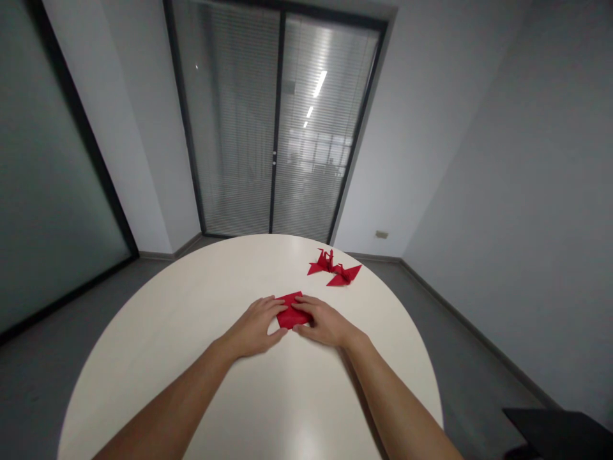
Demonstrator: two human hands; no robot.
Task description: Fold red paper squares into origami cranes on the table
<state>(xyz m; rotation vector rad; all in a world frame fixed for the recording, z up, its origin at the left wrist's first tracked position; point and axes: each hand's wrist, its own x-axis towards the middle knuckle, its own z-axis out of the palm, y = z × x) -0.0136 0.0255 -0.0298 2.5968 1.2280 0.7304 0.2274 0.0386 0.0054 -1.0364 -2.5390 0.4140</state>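
Observation:
A piece of red origami paper (292,317), folded into a small flat shape, lies on the white table between my two hands. My left hand (261,324) holds its left side, fingers along the upper left edge and thumb at the near edge. From the right, my right hand (322,319) has its fingers over the top of the paper and its thumb by the near edge. Both hands rest low at the table, and the fingers cover parts of the paper. Farther back to the right stand two folded red paper cranes, one (324,262) behind the other (345,275).
The round white table (191,287) has its curved far edge just beyond the cranes. Behind it are a glass partition with blinds (234,128) and grey walls. A black object (560,431) shows at the lower right, off the table.

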